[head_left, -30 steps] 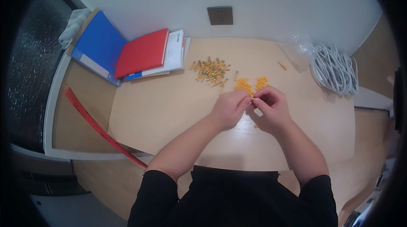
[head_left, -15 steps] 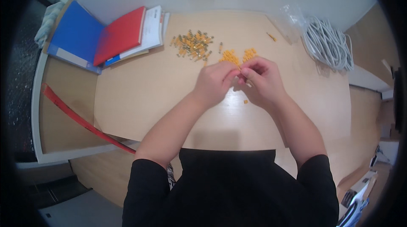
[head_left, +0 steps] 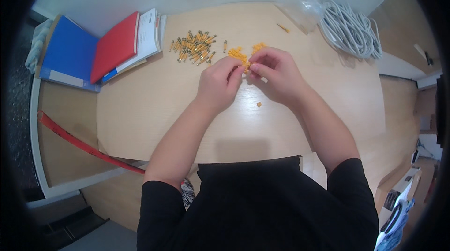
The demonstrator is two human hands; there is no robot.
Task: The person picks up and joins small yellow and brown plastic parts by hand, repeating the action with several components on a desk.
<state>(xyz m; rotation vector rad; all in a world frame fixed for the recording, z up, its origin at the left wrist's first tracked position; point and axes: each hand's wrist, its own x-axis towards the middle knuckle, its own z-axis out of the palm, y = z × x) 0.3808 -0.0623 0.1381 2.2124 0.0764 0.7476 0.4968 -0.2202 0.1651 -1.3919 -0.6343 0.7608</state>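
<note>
Orange connector pieces [head_left: 239,55] lie in two small clusters at the far middle of the wooden table [head_left: 140,110], too many and too small to count; one more orange piece [head_left: 258,104] lies alone nearer the person. Left of the clusters sits one larger heap of orange-and-metal parts [head_left: 194,47]. Further left lie two folders, one blue [head_left: 68,54] and one red [head_left: 115,47]. One coil of grey cable [head_left: 349,28] rests at the far right. Compared with half a second ago, both hands sit at the same spot over the clusters, little changed. The left hand [head_left: 219,82] and right hand [head_left: 276,75] meet fingertip to fingertip, pinched closed on a small orange piece between them.
</note>
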